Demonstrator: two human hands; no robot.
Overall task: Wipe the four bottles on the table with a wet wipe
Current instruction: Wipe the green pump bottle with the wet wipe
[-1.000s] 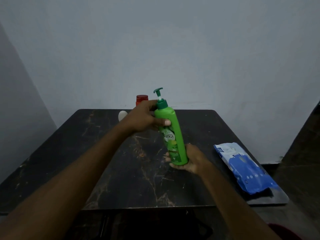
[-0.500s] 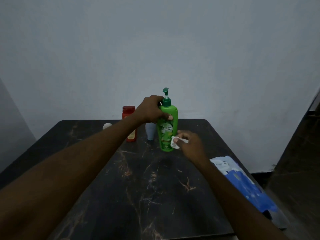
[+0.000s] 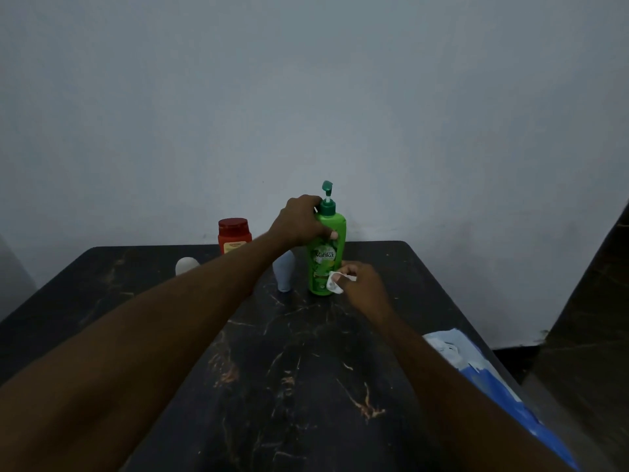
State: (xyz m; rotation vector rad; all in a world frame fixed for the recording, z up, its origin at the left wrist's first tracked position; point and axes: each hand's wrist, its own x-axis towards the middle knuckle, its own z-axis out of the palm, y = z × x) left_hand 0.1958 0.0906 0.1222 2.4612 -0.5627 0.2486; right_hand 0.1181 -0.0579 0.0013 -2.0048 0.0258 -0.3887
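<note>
While upright on table (image 3: 306, 369), green pump bottle (image 3: 323, 264): gripped at shoulder by curled left hand (image 3: 299, 221).
Wet wipe (image 3: 333, 284): pinched by right hand (image 3: 364, 284) against bottle's base.

The left grip (image 3: 299, 219) holds the upright green pump bottle (image 3: 326, 264) at its shoulder, thumb across the front. Below it, the right grip (image 3: 362, 282) pinches a white wet wipe (image 3: 333, 283) against the bottle's lower side. A pale blue bottle (image 3: 284, 272) stands just under the left grip's wrist. Further left are a red-capped bottle (image 3: 234, 235) and a white bottle (image 3: 186, 265), all on the dark tabletop (image 3: 289, 369).
</note>
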